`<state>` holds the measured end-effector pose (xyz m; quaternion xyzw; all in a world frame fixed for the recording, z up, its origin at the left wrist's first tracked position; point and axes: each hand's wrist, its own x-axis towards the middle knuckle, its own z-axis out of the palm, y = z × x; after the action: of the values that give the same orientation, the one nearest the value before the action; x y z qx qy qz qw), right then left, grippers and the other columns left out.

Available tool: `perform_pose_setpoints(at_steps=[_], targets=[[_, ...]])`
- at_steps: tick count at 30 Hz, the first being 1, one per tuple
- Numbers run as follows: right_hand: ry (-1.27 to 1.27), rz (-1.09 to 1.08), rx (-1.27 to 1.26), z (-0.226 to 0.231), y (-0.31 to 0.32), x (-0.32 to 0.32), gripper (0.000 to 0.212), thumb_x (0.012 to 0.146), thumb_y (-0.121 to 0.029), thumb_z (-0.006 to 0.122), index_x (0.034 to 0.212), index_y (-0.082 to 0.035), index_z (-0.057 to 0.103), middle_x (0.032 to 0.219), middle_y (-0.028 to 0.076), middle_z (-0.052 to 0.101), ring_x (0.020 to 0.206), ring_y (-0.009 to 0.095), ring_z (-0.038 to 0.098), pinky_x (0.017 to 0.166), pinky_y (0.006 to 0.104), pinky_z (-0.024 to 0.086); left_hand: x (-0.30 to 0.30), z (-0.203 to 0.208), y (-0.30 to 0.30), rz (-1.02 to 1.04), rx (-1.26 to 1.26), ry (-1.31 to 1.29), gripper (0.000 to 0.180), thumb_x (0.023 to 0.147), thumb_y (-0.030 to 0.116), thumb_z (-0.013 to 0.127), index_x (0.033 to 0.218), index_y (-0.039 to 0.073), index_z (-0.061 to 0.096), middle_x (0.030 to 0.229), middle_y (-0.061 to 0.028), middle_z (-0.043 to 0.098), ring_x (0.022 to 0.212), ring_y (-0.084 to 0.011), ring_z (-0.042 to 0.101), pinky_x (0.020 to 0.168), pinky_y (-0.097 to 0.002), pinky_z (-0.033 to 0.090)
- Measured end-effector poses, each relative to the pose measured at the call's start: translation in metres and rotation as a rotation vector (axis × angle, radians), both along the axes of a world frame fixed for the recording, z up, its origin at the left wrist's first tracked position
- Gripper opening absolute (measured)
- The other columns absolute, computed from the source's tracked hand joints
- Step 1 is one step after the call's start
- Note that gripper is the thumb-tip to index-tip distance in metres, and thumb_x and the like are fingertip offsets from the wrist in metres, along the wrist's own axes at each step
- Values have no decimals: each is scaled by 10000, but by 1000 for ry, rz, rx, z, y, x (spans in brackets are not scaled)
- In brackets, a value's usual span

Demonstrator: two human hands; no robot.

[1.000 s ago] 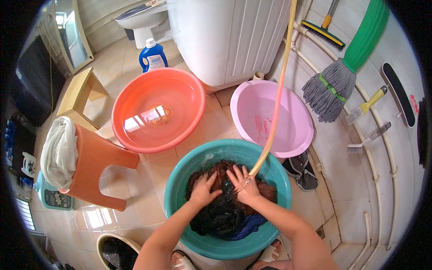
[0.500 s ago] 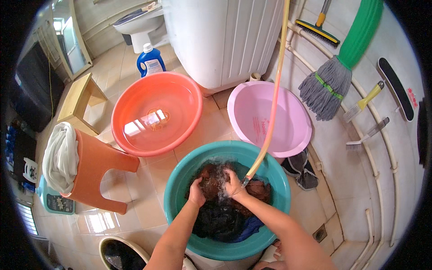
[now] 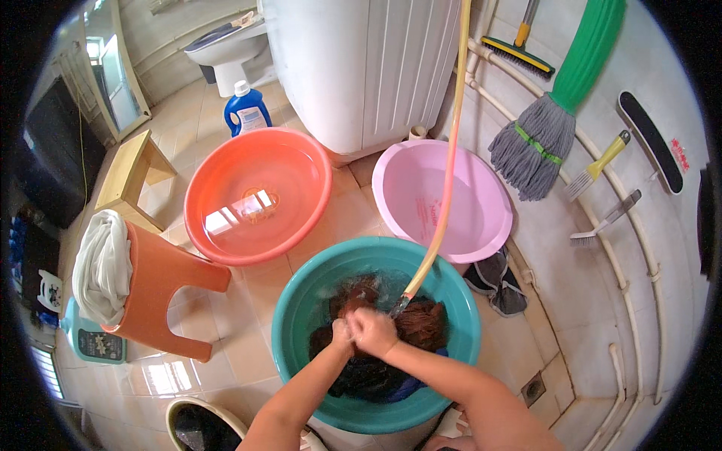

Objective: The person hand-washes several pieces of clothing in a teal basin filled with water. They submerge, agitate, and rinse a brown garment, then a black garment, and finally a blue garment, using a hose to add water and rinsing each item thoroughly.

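Note:
In front of me stands a teal basin holding water and wet laundry. My left hand and my right hand are pressed together over its middle, closed on a reddish-brown cloth; slight blur hides the fingertips. More brown fabric lies to the right. Nearer me, a black cloth and a dark blue cloth sit partly under my forearms. A yellowish hose hangs down into the basin, its end beside my right hand.
Behind stand an orange basin of water and a pink basin. An orange stool bearing white cloth is at left. A blue detergent bottle, white appliance, and a mop with hanging brushes surround the space.
My hands have come together from apart and drawn nearer to me, closing on the brown cloth. The splashing between them has ceased to show. The view has shifted slightly.

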<state>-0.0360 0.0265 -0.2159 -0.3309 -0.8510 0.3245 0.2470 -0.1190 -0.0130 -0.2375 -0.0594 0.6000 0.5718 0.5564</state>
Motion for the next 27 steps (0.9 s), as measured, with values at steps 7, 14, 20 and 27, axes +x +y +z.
perform_pose_setpoints(at_steps=[7,14,20,27], targets=[[-362,-423,-470,-8,63,25,572,847,-581,420,1087,-66,490,787,205,610,722,371,605,661,455,475,-28,13,6,-380,112,639,598,749,317,700,1169,-40,467,1084,-201,554,1010,-290,531,874,-341,415],[-931,194,-266,-42,61,11,544,748,-261,617,1162,43,437,1155,245,434,1041,406,472,885,443,416,-32,-13,-23,-842,-28,1180,644,711,220,684,1288,121,416,1244,-257,420,1135,-406,420,944,-451,375],[-405,-427,-355,-59,52,-1,514,768,-190,564,1231,-32,407,1104,195,512,1037,314,514,822,405,447,-40,-50,-4,-302,59,148,488,751,251,580,1177,34,481,1149,-161,532,1044,-316,506,903,-436,408],[63,175,-214,29,-31,3,327,746,-234,611,1039,-113,530,991,113,532,831,329,576,690,408,488,-37,-28,3,46,284,-446,451,885,461,440,1121,91,544,1055,-121,583,924,-269,549,869,-416,433]])
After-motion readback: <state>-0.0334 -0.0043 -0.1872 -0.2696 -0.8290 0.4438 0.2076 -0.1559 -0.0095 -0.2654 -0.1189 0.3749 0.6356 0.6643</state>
